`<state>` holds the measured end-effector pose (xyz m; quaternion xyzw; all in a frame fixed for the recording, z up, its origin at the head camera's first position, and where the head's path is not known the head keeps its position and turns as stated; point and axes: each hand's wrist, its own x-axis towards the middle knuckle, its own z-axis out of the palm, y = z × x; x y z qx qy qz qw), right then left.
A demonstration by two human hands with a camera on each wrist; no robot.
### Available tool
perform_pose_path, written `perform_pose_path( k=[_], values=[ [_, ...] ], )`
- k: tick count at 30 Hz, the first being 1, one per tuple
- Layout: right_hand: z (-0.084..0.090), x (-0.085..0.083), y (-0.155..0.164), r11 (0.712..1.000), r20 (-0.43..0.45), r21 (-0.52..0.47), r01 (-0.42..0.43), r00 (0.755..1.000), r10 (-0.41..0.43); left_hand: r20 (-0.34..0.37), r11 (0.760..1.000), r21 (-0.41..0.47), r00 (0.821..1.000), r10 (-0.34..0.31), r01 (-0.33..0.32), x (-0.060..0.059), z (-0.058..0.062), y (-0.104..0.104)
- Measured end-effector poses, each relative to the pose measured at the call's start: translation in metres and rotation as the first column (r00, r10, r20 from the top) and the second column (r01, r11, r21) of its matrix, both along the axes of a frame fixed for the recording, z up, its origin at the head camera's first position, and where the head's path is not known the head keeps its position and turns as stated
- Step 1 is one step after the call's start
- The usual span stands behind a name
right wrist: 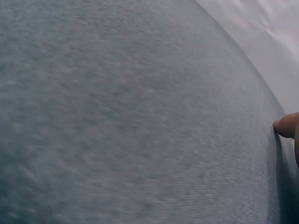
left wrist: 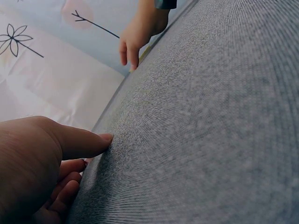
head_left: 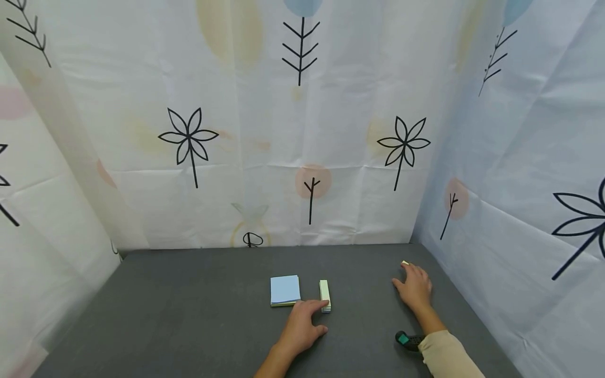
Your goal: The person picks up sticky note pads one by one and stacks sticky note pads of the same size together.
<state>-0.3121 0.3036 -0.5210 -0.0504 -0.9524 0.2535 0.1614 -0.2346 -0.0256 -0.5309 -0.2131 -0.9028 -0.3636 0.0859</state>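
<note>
A square pad of blue sticky notes [head_left: 285, 289], with a yellow-green layer under it, lies mid-table. To its right is a narrow pad of pale green sticky notes [head_left: 324, 290]. My left hand [head_left: 302, 325] rests just in front of both pads, its index fingertip over the narrow pad's near end and its thumb held apart. Far to the right, my right hand [head_left: 415, 287] reaches down to the table with thumb and fingers apart. A small pale yellow piece [head_left: 405, 262] shows at its fingertips, mostly hidden by them. In the right wrist view only the thumb [right wrist: 286, 126] appears clearly.
The dark grey table [head_left: 189, 315] ends at a patterned white cloth [head_left: 264, 210] at the back and both sides. A black device with a green patch [head_left: 404, 338] is by the right wrist, close to the beige sleeve [head_left: 449, 354].
</note>
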Motion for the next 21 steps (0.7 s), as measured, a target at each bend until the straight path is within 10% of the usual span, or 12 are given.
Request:
perform_pose_path(
  k=[10,21],
  values=[
    [0.0062,-0.0005,0.0105,0.999,0.195,-0.021,0.033,0.98,-0.028,0.006,1.0,0.002,1.0,0.004,-0.004,0.0002,0.0002,0.0007],
    [0.0051,-0.0058,0.0029,1.0,0.178,0.008,-0.01,0.984,0.009,-0.009,1.0,0.002,1.0,0.007,-0.007,0.0012,0.0015,0.0002]
  ],
)
